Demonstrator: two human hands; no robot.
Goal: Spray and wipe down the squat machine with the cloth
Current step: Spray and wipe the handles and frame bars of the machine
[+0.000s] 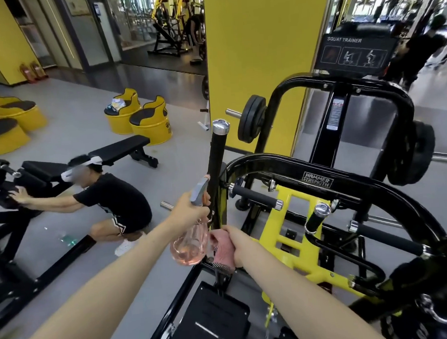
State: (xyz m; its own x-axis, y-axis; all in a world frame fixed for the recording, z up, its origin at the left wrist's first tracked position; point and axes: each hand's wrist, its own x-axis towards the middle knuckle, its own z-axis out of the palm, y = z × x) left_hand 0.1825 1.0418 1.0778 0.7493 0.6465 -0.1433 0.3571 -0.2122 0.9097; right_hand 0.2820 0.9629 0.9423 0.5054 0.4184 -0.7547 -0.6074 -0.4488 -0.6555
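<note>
My landmark is the black upright post (217,175) of the squat machine (322,181), the one topped by a chrome cap (221,126).

The main risk, as I judge it, is the spray landing where I don't want it. The nozzle sits just left of the post, about halfway up, and it is close enough that a hard squeeze could send liquid running down the post. From there it could drip onto the footplate (213,319) below the post's foot, which would leave a slick spot. Mist could also wet my own fingers lower on the post. The bottle's round belly hangs just beside the post, so a careless swing could knock it against the metal. A person (108,194) crouches well to the left of the post, away from where the nozzle points.

My left hand (190,206) reaches in from the left with the arm stretched out. Its fingers are curled round the neck and trigger of the pink spray bottle (189,247), which tilts with its body hanging down. My right hand (239,247) comes in from the right and clutches the pink cloth (222,250), pressing it against the post's lower end, below the bottle's nozzle. Whether the cloth wraps fully round the post I cannot tell.
</note>
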